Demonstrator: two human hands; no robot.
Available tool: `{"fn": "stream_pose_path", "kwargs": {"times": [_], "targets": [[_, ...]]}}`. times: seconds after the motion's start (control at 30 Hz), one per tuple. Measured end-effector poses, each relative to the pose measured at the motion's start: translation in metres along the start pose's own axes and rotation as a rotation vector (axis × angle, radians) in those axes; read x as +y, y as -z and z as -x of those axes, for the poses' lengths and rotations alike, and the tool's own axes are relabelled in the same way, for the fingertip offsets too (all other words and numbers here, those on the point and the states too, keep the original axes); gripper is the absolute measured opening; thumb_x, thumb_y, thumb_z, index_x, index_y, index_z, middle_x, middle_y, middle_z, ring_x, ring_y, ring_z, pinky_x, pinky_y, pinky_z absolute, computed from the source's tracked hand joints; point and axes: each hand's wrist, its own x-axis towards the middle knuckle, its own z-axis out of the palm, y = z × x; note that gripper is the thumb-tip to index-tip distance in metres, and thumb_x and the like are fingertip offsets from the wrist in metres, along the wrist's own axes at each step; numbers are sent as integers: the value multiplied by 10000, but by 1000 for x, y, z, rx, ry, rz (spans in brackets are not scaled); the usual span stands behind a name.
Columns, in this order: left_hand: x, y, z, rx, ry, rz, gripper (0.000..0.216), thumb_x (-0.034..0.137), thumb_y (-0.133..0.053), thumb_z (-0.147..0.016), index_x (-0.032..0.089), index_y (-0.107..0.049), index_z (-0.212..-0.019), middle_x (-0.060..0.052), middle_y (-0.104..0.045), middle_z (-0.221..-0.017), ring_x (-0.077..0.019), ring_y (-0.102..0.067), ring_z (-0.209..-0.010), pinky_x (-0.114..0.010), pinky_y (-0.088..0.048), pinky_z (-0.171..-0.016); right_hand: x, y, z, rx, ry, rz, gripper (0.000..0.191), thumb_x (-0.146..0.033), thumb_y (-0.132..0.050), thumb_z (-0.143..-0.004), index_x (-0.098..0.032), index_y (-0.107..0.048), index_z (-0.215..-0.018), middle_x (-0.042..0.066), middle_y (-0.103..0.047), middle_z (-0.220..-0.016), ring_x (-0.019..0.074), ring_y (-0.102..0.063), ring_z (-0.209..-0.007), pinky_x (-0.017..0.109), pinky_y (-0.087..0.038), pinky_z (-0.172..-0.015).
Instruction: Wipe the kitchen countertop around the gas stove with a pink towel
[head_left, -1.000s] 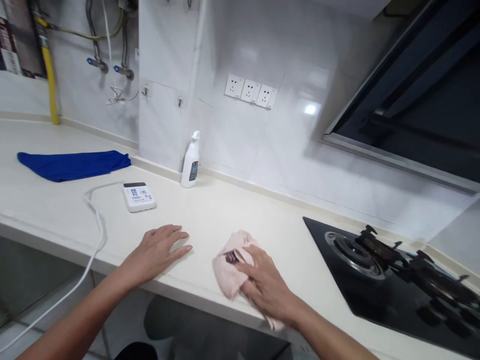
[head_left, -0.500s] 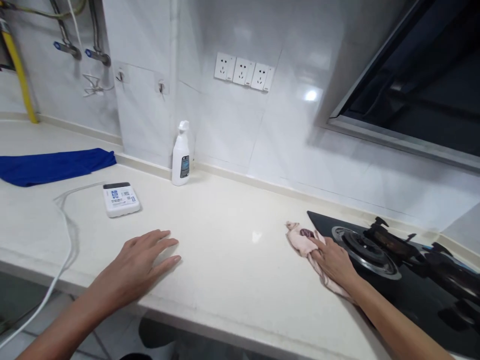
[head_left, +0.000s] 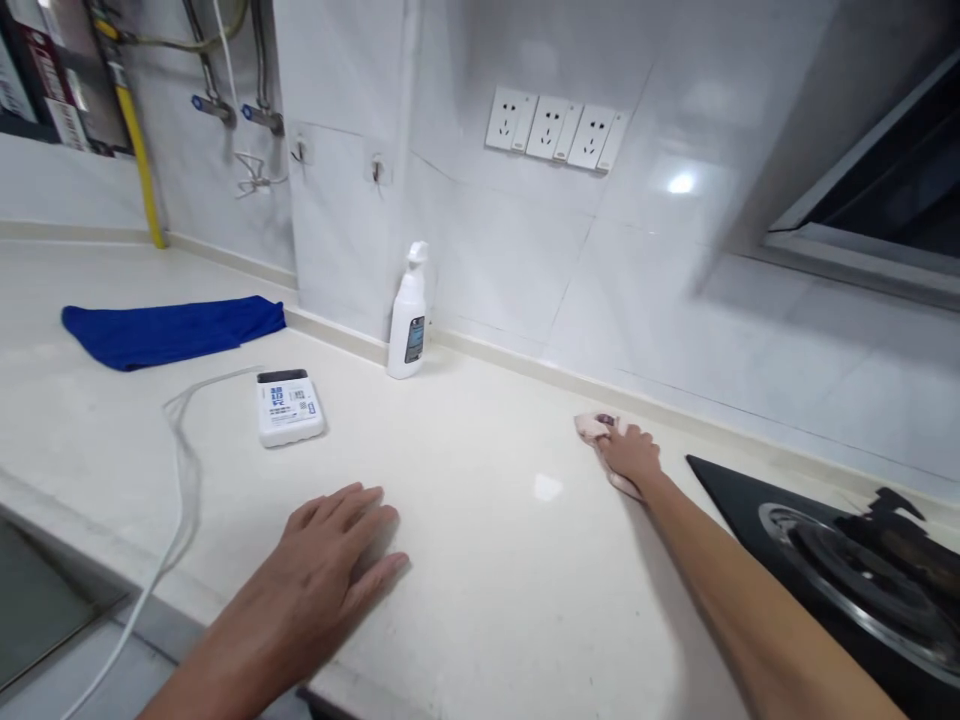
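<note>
My right hand (head_left: 631, 456) presses a pale pink cloth (head_left: 592, 427) against the cream countertop (head_left: 480, 560), near the back edge by the wall. Part of the cloth is hidden under my palm and wrist; a dark patch shows on it. My left hand (head_left: 341, 550) holds nothing and hovers over or rests on the counter's front part, fingers stretched out; whether it touches I cannot tell. Beyond the left hand lies a white box-shaped device (head_left: 291, 412) with blue print and a white cable (head_left: 180, 480).
A white spray bottle (head_left: 407, 320) stands against the wall corner. A blue cloth (head_left: 172, 332) lies at the left. On the right is a black gas stove (head_left: 739, 495) with a metal ring burner, below a dark range hood (head_left: 892, 180). Wall sockets (head_left: 551, 128) are above the counter.
My right hand has moved the pink cloth away from the stove's edge, back toward the wall. The view has turned to the right. My left hand stays open over the front of the counter.
</note>
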Motion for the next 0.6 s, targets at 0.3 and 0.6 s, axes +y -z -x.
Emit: {"fn": "stream_pose_path", "kwargs": {"times": [0.3, 0.6], "targets": [[-3, -4, 1, 95, 9, 39, 497, 540, -460, -1042, 231, -610, -1400, -185, -544, -1537, -367, -513, -1429, -563, -507, -1096, -171, 31, 56, 24, 535, -157, 499, -487, -359, -1053, -400, -499, -1524, 101, -398, -1596, 363, -391, -1421, 563, -294, -1155], [-1, 5, -3, 12, 114, 104, 708, 644, -365, -1037, 261, -344, -1632, -177, -234, -1738, -385, -207, -1610, -628, -325, -1233, -208, 47, 193, 68, 995, -341, 461, -391, -558, -1018, -397, -560, -1479, 95, -365, -1621, 312, -324, -1452, 529, -262, -1189]]}}
